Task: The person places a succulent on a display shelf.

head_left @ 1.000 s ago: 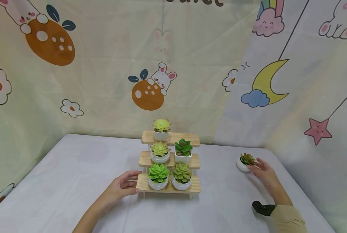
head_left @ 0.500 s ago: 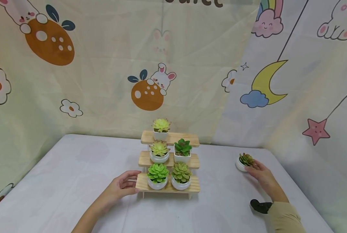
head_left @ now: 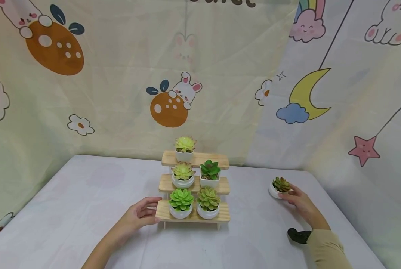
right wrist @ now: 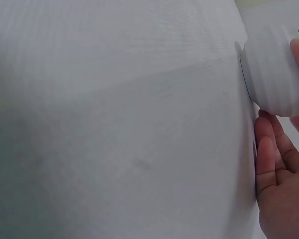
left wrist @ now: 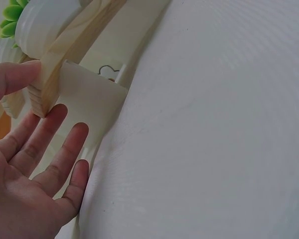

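Observation:
A three-tier wooden stand (head_left: 224,215) carries several potted succulents in white pots. My left hand (head_left: 141,215) pinches the left end of its lowest board (left wrist: 50,74), thumb on top and fingertips beneath. Two plants sit on this board, a bright green succulent (head_left: 181,200) and an olive-green one (head_left: 208,198). Off to the right, a reddish-green succulent (head_left: 281,184) stands in a round white pot (right wrist: 274,72) on the table. My right hand (head_left: 302,205) grips that pot from its right side, thumb and fingers at its wall.
The middle board holds a pale succulent (head_left: 183,171) and a dark green succulent (head_left: 210,170); a yellow-green succulent (head_left: 185,144) is on top. A black curved object (head_left: 298,235) shows beside the right sleeve (head_left: 328,248). A printed cloth (head_left: 119,93) hangs behind the white-covered table (head_left: 69,209).
My right hand has moved slightly left, its thumb and fingers reaching further round the white pot. The left hand keeps its hold on the stand. The whole view has drifted a little.

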Available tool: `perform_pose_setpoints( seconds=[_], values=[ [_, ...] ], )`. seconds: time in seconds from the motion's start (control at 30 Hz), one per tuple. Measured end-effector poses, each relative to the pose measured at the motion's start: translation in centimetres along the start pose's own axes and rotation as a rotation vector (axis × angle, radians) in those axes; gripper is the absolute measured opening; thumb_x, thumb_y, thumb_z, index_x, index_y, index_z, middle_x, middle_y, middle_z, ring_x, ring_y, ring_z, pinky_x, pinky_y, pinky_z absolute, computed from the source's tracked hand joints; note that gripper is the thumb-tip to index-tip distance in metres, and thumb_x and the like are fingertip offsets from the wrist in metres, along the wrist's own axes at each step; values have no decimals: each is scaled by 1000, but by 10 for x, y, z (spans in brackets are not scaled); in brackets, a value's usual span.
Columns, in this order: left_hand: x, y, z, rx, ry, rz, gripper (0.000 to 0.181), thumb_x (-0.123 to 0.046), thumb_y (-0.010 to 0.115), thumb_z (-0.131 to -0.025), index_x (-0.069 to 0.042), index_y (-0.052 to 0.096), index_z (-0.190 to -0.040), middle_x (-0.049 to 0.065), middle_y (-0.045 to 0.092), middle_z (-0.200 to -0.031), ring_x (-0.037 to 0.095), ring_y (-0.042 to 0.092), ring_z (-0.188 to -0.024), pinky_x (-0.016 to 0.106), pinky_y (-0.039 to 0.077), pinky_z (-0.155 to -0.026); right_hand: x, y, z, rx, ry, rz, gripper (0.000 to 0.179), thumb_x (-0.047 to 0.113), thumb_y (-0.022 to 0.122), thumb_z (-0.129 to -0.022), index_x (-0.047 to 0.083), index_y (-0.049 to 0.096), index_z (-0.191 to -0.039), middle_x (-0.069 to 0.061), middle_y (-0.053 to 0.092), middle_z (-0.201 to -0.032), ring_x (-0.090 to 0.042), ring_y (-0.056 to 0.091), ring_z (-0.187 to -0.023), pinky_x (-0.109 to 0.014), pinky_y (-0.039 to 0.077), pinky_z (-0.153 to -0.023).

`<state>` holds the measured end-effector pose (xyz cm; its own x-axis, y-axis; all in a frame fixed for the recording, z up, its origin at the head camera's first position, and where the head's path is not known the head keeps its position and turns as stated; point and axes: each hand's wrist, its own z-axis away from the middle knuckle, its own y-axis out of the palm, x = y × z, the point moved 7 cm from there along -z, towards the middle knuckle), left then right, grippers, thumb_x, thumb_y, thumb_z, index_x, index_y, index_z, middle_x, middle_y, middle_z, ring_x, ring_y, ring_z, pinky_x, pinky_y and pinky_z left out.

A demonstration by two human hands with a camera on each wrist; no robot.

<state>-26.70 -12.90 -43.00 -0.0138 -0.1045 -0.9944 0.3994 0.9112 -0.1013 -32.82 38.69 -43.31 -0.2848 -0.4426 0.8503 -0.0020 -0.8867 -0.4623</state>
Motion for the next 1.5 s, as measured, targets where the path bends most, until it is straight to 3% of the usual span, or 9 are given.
perform_pose_setpoints(
  seconds=[0.13,0.4,0.57,0.7,0.9,1.0,1.17,1.3,1.5],
  values=[
    [-1,0,0,2,4,-4,64,-15,70,-82,-4,39,-137,19,48,-129,19,56,-104,25,50,-83,1,3,-1,29,-8,29,90,36,63,-88,6,4,-149,-28,25,-138,-37,32,-124,-50,29,-102],
    [-1,0,1,0,-4,-3,65,-15,70,-81,-4,39,-137,18,48,-129,19,56,-104,25,50,-83,9,10,3,43,-4,132,88,42,62,-87,2,12,-147,-30,29,-136,-42,29,-127,-57,27,-102],
    [0,0,1,6,-3,3,65,-15,70,-82,-3,38,-137,18,48,-129,19,56,-104,25,50,-83,10,11,3,10,-39,203,80,43,62,-86,2,24,-142,-22,45,-120,-34,39,-115,-44,36,-90],
    [0,-1,1,10,4,-3,65,-15,70,-82,-3,38,-138,19,48,-129,19,56,-104,25,50,-83,13,11,3,-20,-55,246,77,44,63,-85,0,28,-138,-19,49,-116,-29,43,-108,-34,38,-83],
    [0,-1,1,4,4,-6,64,-16,70,-82,-3,39,-137,19,48,-129,20,56,-105,25,50,-83,15,12,6,-26,-36,262,88,50,60,-86,-5,19,-142,-31,37,-133,-40,37,-121,-53,35,-98],
    [-1,-1,2,2,1,-4,64,-16,70,-82,-3,40,-136,19,49,-128,20,56,-105,25,50,-82,15,12,6,-30,-20,268,92,53,59,-85,-6,16,-142,-32,34,-135,-41,36,-122,-56,33,-100],
    [-1,0,1,7,12,-5,64,-16,70,-82,-3,39,-136,19,49,-128,19,57,-104,24,50,-83,19,10,9,-69,-32,313,92,54,60,-84,-7,19,-140,-29,41,-126,-37,43,-112,-47,42,-88],
    [-1,0,1,7,19,-9,64,-16,70,-82,-3,39,-136,19,49,-128,19,57,-103,24,50,-83,30,9,13,-107,-70,352,91,54,60,-84,-7,21,-138,-24,46,-116,-31,45,-102,-35,42,-76],
    [0,0,1,1,8,-9,64,-16,70,-82,-3,39,-136,19,49,-128,20,56,-105,25,50,-83,57,13,22,-145,-131,335,93,56,58,-84,-4,18,-142,-24,45,-121,-34,46,-107,-38,43,-77]
  ],
)
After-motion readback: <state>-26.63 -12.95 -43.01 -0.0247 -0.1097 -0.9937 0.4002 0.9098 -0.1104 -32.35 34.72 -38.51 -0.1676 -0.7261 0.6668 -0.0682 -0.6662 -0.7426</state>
